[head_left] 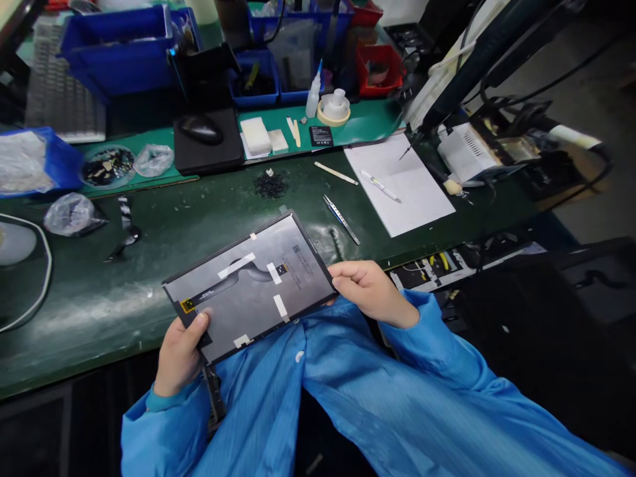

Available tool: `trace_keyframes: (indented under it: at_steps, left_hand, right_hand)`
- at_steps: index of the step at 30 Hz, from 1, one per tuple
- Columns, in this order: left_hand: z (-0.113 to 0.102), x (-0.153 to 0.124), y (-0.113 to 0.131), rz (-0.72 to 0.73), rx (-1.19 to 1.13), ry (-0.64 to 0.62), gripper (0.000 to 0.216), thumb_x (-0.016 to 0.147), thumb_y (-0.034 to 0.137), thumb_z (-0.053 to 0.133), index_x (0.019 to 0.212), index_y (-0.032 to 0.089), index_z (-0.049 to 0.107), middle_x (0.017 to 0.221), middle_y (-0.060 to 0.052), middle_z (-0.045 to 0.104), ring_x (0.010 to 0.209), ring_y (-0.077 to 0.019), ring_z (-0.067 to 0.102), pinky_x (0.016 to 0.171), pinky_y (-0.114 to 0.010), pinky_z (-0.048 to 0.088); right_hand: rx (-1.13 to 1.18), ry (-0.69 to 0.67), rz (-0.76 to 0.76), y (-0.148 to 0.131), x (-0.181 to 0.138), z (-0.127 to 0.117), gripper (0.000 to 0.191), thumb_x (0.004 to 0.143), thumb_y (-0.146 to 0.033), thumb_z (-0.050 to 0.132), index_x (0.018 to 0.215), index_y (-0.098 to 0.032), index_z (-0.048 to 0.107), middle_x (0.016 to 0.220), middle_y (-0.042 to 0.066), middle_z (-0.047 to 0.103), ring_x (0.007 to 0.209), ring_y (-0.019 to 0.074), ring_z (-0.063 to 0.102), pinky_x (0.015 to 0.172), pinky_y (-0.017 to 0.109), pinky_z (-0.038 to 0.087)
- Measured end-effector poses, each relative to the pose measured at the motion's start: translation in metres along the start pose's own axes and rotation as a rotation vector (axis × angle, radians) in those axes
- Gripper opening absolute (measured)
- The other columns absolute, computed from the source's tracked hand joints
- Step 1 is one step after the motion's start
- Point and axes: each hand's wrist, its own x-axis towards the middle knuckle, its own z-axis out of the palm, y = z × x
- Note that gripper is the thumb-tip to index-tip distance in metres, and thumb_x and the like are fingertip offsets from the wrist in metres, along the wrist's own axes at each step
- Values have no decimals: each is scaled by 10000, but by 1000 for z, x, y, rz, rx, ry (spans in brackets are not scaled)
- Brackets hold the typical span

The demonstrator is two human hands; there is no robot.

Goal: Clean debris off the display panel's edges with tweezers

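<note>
Between both hands I hold a tablet display panel (238, 308), its grey back facing up, with white tape strips and a dark ribbon cable on it. My left hand (181, 351) grips its lower left corner, thumb on top. On the right edge, my right hand (365, 288) pinches the panel between thumb and fingers. The panel is tilted above my lap at the bench's front edge. Beyond it on the bench lie blue tweezers (341, 219), a small heap of black bits (271, 185) and a flat wooden stick (336, 173).
White paper (400, 205) with a pen (380, 186) lies at right, near a soldering stand (470, 152). Blue bins (119, 50), a red bin (380, 69), a dropper bottle (314, 93) and a mouse (200, 129) stand along the back. A white cable (44, 278) curves at far left.
</note>
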Motion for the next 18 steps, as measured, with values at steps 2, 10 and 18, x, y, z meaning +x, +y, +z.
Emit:
trace_keyframes:
  at_steps: [2,10,18]
  left_hand:
    - [-1,0,1,-16,5,8,503,417,454,900,767,158,694,520,7,638,630,-255,709,520,-292,554]
    - [3,-2,3,-9,41,17,434,422,425,872,710,168,674,468,38,584,428,-146,546,425,-242,443]
    - [4,-3,9,11,53,17,389,463,421,844,676,178,627,452,41,555,405,-117,489,392,-217,384]
  right_hand:
    - [-82,53,-2,0,0,2,171,852,-252,616,740,-161,708,637,2,686,578,130,621,563,239,522]
    - [-83,99,123,1,-1,9,237,847,-314,610,648,-200,548,543,-30,599,499,158,673,452,223,501]
    - [23,5,96,2,-1,3,141,858,-278,622,810,-165,690,643,-5,701,560,157,710,549,247,569]
